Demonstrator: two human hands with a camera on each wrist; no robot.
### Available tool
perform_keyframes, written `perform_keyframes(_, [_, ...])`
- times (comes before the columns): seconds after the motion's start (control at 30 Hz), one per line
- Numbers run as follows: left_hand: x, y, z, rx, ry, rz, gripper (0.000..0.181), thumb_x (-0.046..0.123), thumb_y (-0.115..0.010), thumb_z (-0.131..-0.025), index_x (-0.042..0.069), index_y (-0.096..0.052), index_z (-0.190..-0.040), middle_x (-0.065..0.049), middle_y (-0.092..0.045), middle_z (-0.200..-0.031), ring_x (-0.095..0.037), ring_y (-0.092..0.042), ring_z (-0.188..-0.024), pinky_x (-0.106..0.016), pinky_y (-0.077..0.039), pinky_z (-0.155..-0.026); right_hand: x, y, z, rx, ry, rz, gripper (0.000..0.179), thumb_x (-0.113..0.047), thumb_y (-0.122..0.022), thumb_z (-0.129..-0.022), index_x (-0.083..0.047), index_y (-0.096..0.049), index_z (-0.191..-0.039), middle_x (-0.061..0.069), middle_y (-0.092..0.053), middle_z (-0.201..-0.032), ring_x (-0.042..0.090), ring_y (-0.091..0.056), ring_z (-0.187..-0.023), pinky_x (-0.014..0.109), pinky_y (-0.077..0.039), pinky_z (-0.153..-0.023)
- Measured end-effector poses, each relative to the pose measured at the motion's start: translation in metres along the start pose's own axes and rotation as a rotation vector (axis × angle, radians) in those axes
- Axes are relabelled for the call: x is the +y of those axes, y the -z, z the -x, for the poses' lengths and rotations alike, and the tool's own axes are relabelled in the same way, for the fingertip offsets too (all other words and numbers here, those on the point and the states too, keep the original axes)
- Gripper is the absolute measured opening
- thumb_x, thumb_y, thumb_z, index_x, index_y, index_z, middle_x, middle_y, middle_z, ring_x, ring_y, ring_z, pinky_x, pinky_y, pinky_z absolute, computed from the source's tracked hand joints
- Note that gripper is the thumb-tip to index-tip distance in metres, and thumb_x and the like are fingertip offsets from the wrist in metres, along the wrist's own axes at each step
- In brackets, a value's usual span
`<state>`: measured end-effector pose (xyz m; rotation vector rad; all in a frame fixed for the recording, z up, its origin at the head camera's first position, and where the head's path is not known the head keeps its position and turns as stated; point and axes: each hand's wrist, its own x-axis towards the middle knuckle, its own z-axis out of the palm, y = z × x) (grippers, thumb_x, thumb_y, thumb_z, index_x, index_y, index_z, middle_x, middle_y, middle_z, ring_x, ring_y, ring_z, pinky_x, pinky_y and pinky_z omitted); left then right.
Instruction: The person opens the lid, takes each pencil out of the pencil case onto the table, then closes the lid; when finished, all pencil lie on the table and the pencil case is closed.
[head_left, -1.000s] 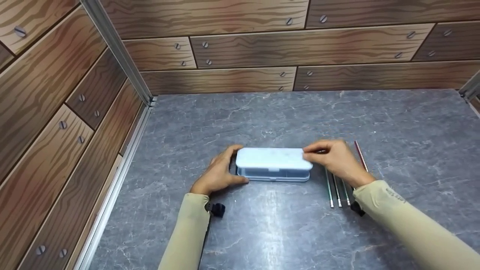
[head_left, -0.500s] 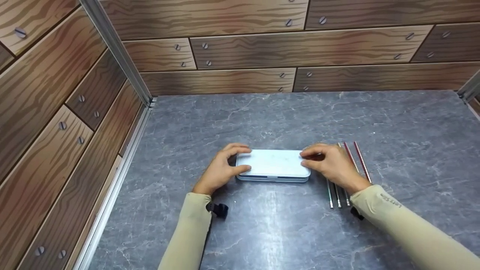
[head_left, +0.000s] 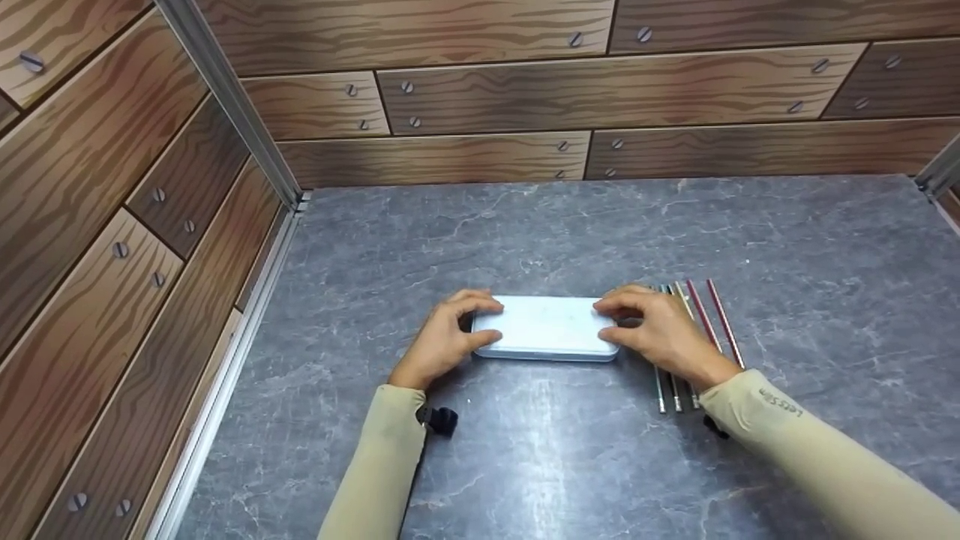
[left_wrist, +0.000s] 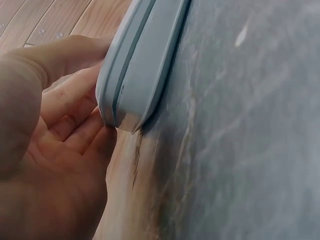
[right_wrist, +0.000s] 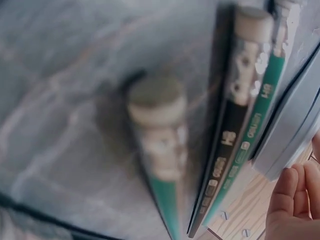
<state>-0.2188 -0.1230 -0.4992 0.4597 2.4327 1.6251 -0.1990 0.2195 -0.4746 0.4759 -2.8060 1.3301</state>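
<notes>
A closed pale blue pencil case (head_left: 549, 326) lies flat on the grey marbled table, its long side facing me. At its left end my left hand (head_left: 442, 337) rests thumb and fingertips on the lid. My right hand (head_left: 664, 330) does likewise at the other end. In the left wrist view, other fingers (left_wrist: 75, 100) lie against the case end (left_wrist: 132, 85). The right wrist view has fingertips (right_wrist: 287, 190) at the case's corner (right_wrist: 290, 135). Part of the right hand covers the middle of several pencils, among them a black pencil (right_wrist: 220, 145) and a green pencil (right_wrist: 260, 100).
Two red pencils (head_left: 724, 319) lie farthest right in the row, all eraser-tipped ends visible pointing toward me. Wood-patterned panels (head_left: 480, 105) stand behind and to the left, with a metal rail (head_left: 225, 360) along the table's left edge.
The lid has come down from partly raised to closed. The right hand has gone from pinching the lid's edge to pressing its top, and the left fingers have moved onto the lid.
</notes>
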Motion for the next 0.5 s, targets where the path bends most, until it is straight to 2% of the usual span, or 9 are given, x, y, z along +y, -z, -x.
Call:
perform_keyframes(0.1, [0.0006,0.0001,0.0013,-0.004,0.016,-0.026,0.036,0.010,-0.087,-0.098,0.014,-0.081,-0.133,-0.008,-0.064,-0.158,-0.030,-0.050,-0.160,-0.049,-0.037,-0.138,-0.0004,-0.0025,0.0010,0.006,0.006,0.025,0.035,-0.002,-0.090,-0.090,0.000,-0.083,-0.124,0.018,-0.079,-0.129,0.034,-0.079,-0.115,0.028,-0.065,-0.102])
perform_keyframes(0.27, [0.0033,-0.0010,0.0008,-0.002,0.030,-0.059,0.037,0.009,-0.087,-0.098,0.014,-0.080,-0.134,-0.007,-0.064,-0.158,-0.030,-0.050,-0.160,-0.050,-0.038,-0.137,-0.0009,-0.0031,0.0011,0.016,0.009,0.067,0.036,-0.002,-0.090,-0.090,-0.001,-0.083,-0.125,0.016,-0.079,-0.130,0.035,-0.079,-0.116,0.037,-0.066,-0.104])
perform_keyframes(0.4, [0.0055,-0.0020,-0.0006,-0.013,0.022,-0.092,0.038,0.010,-0.086,-0.099,0.012,-0.079,-0.136,-0.008,-0.063,-0.159,-0.032,-0.050,-0.160,-0.051,-0.038,-0.137,0.0008,-0.0033,0.0019,0.024,0.010,0.071,0.035,-0.001,-0.090,-0.090,-0.001,-0.083,-0.124,0.017,-0.079,-0.128,0.035,-0.079,-0.115,0.040,-0.067,-0.103])
perform_keyframes(0.5, [0.0050,-0.0037,-0.0014,-0.009,0.008,-0.111,0.037,0.011,-0.087,-0.098,0.011,-0.080,-0.135,-0.009,-0.064,-0.158,-0.032,-0.052,-0.159,-0.051,-0.039,-0.137,0.0029,-0.0041,0.0035,0.032,0.005,0.064,0.033,-0.002,-0.090,-0.091,-0.002,-0.083,-0.124,0.016,-0.079,-0.127,0.035,-0.080,-0.115,0.038,-0.067,-0.102])
